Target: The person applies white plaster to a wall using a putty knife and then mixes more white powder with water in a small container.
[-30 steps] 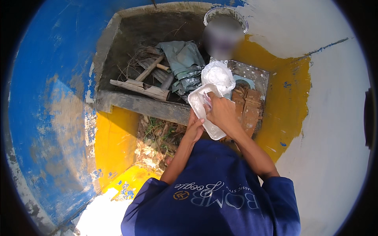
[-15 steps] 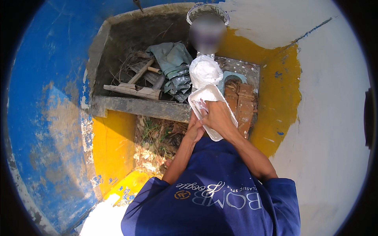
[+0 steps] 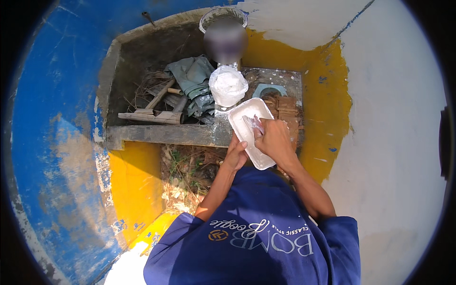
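A white, oblong tray coated with white paste is held at an angle in front of my body. My left hand grips its left side from below, with the thumb over the rim. Inside the tray, my right hand is closed around a small putty knife, mostly hidden by the fingers and smeared with white. Just beyond the tray stands an open plastic bag filled with white material, on a paint-spattered ledge.
A rimmed bucket stands at the back, partly behind a blurred patch. Grey-green sheeting and broken bamboo fill the left basin. Reddish-brown bricks lie by a pale blue squat pan. A concrete ledge crosses before me.
My right hand has shifted right relative to the tray, showing more of the putty knife and paste. The surroundings have slid left in view, while the tray remains in my left hand.
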Demonstrator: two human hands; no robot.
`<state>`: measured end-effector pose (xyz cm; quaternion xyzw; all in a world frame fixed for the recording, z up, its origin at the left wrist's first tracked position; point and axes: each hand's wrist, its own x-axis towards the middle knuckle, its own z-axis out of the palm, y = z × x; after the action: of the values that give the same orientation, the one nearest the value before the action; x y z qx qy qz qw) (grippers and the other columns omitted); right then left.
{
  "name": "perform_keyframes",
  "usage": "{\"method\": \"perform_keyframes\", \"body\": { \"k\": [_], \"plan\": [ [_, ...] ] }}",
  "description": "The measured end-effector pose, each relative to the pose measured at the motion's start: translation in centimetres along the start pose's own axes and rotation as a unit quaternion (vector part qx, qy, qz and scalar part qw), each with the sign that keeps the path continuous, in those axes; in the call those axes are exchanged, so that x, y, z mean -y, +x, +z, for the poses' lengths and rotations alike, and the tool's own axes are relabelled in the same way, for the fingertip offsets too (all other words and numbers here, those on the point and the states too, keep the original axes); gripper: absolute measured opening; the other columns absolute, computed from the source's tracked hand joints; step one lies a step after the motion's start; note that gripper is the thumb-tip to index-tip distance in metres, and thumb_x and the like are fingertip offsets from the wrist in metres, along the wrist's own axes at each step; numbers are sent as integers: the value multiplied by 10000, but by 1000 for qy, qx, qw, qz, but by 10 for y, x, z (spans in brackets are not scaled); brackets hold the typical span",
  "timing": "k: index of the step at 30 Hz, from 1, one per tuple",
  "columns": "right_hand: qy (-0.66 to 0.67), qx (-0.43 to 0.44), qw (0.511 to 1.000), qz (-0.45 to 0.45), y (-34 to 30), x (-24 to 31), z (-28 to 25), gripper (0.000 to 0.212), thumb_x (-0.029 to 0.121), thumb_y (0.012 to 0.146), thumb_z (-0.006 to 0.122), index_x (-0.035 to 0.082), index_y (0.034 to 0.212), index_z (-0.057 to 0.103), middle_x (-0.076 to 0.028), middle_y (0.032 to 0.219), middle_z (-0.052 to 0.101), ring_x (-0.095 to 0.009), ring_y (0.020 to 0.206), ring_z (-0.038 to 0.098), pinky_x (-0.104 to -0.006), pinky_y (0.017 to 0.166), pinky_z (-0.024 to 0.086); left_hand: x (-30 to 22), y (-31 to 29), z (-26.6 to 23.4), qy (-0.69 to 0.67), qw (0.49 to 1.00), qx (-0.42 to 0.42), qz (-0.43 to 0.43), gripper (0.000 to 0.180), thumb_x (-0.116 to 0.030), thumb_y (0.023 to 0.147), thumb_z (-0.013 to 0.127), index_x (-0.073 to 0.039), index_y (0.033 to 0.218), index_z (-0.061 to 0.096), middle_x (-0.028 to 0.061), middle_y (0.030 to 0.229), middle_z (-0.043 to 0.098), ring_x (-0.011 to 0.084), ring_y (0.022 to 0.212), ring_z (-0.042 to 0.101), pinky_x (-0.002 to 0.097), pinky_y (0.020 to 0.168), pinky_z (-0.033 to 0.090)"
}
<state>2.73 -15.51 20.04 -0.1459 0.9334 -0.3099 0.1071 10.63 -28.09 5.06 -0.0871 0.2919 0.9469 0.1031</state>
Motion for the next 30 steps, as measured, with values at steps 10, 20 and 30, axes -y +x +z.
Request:
{"method": "perform_keyframes", "body": {
  "k": [10, 20, 30],
  "plan": [
    [-58, -26, 998, 8, -25, -34, -10, 150, 69, 741, 615, -35, 819, 689, -260, 706, 644, -424, 669, 657, -480, 641, 527, 14, 13, 43, 30, 999, 22, -20, 977, -185, 785, 746, -181, 1545, 132, 91, 1491, 359, 252, 1372, 404, 419, 1110, 395],
    [-19, -46, 997, -60, -24, -40, -26, 162, 142, 787, 669, -13, 835, 680, -241, 753, 646, -408, 729, 649, -499, 660, 507, 17, 12, 24, 4, 999, 15, -48, 988, -292, 786, 746, -149, 1550, 137, 112, 1488, 361, 270, 1363, 412, 441, 1105, 404],
    [122, 93, 985, -79, 61, -31, 7, 238, 239, 808, 746, 41, 928, 689, -142, 857, 670, -359, 790, 649, -445, 691, 502, -32, -33, -58, 17, 997, -81, -2, 957, -305, 728, 786, 6, 1472, 269, 179, 1376, 490, 322, 1261, 527, 454, 1068, 454]
  ]
}}
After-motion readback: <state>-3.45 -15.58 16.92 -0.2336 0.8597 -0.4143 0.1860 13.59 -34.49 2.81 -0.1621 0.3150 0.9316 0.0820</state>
